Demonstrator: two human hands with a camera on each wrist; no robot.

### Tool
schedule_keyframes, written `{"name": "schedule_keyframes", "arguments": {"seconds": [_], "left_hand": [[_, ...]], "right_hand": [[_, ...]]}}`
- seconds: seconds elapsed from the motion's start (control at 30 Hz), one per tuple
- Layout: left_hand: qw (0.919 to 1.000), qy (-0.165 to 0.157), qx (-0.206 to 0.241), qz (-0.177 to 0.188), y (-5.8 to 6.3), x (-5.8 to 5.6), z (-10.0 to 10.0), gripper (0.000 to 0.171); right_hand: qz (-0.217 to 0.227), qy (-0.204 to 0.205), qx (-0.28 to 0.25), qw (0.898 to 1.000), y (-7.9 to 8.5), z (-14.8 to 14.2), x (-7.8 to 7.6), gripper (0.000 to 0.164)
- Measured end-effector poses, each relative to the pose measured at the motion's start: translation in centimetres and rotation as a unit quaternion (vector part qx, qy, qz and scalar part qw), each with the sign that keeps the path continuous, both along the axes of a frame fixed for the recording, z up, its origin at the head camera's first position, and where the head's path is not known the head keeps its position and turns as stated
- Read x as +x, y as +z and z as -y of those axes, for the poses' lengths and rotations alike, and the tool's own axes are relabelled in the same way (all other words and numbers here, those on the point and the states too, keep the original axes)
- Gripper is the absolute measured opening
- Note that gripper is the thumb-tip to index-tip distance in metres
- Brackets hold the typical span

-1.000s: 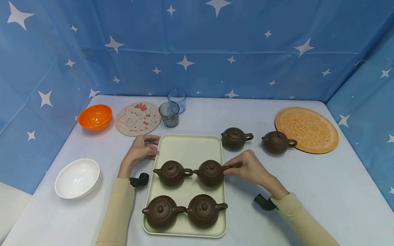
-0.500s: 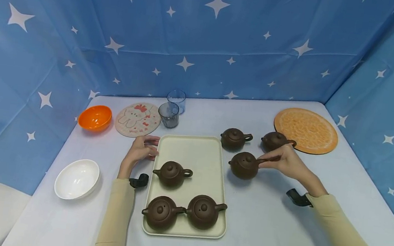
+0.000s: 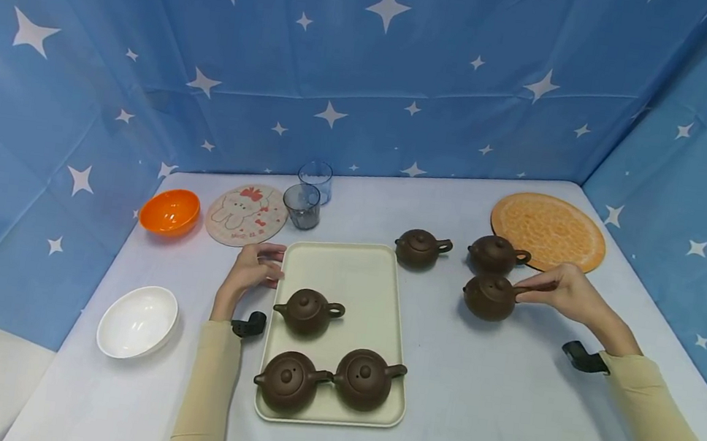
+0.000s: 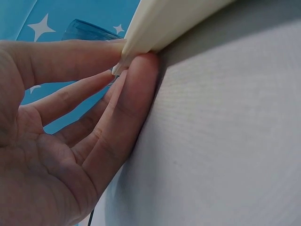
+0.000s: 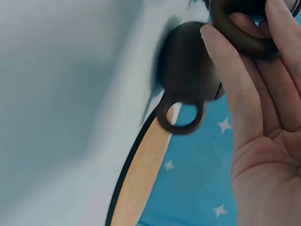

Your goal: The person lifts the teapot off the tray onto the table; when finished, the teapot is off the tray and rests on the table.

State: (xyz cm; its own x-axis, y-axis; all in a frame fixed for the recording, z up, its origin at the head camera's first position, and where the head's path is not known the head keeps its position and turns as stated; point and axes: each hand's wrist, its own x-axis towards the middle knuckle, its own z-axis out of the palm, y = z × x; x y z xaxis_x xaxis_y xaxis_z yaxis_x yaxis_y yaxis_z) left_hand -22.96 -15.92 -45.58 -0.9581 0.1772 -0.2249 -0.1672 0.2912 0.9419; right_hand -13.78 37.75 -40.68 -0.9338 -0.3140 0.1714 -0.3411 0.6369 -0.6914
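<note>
My right hand [image 3: 560,290] pinches the handle of a dark brown teapot [image 3: 488,298], right of the tray; in the right wrist view its fingers [image 5: 244,94] are at the looped handle [image 5: 249,44]. Whether its base touches the cloth I cannot tell. Just behind it stands another brown teapot [image 3: 495,255]. My left hand [image 3: 251,265] pinches the left edge of the cream tray [image 3: 348,264], thumb on one side and fingers on the other in the left wrist view. Three teapots sit on the tray: one mid-left [image 3: 307,312], one front left [image 3: 289,382], one front right [image 3: 364,380].
A further brown teapot [image 3: 418,249] stands behind the tray's right corner. An orange round mat [image 3: 548,226] lies at the back right. Back left hold a rabbit-print mat [image 3: 241,218], an orange bowl [image 3: 170,213], a grey glass [image 3: 303,207] and a blue glass [image 3: 318,176]. A white bowl [image 3: 138,323] sits left.
My right hand has lifted a teapot off the tray's middle right and carried it rightward, in front of the rear right teapot. The left hand and tray have stayed put.
</note>
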Motion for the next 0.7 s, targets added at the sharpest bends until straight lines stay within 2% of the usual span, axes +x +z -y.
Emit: {"name": "schedule_keyframes", "arguments": {"seconds": [0.17,0.23,0.5,0.7], "left_hand": [[0.9999,-0.009,0.008,0.011,2.0,1.0,-0.5,0.059],[0.9998,-0.013,0.009,0.015,2.8,1.4,-0.7,0.059],[0.9998,-0.013,0.005,0.014,3.0,1.5,-0.7,0.059],[0.9998,-0.014,0.004,0.012,3.2,1.5,-0.6,0.059]], "right_hand": [[-0.003,-0.009,0.0,1.0,1.2,0.0,0.8,0.014],[-0.003,-0.013,-0.001,1.0,1.1,-0.3,0.9,0.015],[0.013,-0.01,-0.014,1.0,-2.1,-3.5,-0.4,0.013],[0.031,-0.01,-0.019,0.999,-2.4,-3.9,-0.5,0.012]]}}
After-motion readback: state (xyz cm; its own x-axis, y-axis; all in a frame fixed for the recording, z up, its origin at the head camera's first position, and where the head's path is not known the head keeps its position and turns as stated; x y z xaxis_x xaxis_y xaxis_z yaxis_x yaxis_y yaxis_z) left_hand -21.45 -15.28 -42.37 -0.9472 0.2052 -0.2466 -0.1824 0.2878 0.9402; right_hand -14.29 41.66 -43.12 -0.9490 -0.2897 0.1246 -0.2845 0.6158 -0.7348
